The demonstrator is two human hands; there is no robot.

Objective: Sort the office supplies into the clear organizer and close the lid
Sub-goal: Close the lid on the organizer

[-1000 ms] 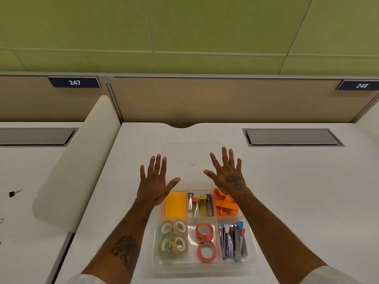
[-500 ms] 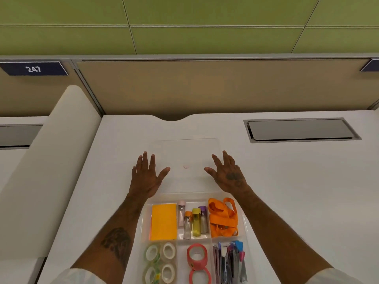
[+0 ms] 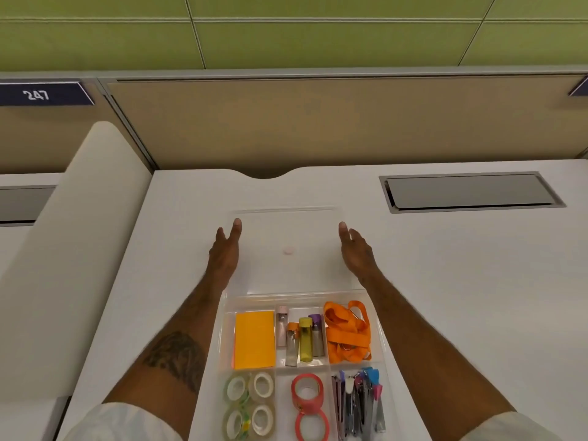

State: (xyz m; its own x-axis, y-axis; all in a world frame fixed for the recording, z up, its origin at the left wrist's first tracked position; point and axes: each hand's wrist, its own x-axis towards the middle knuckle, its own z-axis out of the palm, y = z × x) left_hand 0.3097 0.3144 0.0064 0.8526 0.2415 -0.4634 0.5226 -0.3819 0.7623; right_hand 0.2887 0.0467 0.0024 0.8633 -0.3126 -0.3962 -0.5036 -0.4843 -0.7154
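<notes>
The clear organizer (image 3: 378, 316) lies open on the white desk, near the bottom of the view. Its compartments hold an orange note pad (image 3: 254, 339), small capped bottles (image 3: 304, 338), an orange lanyard (image 3: 346, 332), clear tape rolls (image 3: 249, 402), pink tape rolls (image 3: 308, 405) and staplers (image 3: 359, 402). The clear lid (image 3: 288, 230) lies flat on the desk just behind the organizer, with a small pink dot at its centre. My left hand (image 3: 224, 253) stands edge-on at the lid's left side and my right hand (image 3: 354, 251) at its right side, fingers straight. Whether they touch the lid is unclear.
A grey cable hatch (image 3: 467, 192) is set in the desk at the back right. A tan partition (image 3: 318, 122) runs along the desk's far edge. A white curved divider (image 3: 73, 249) borders the desk on the left.
Both hands turned from palms-down to edge-on and moved apart and forward to the lid's two sides. The camera has tipped down and closer.
</notes>
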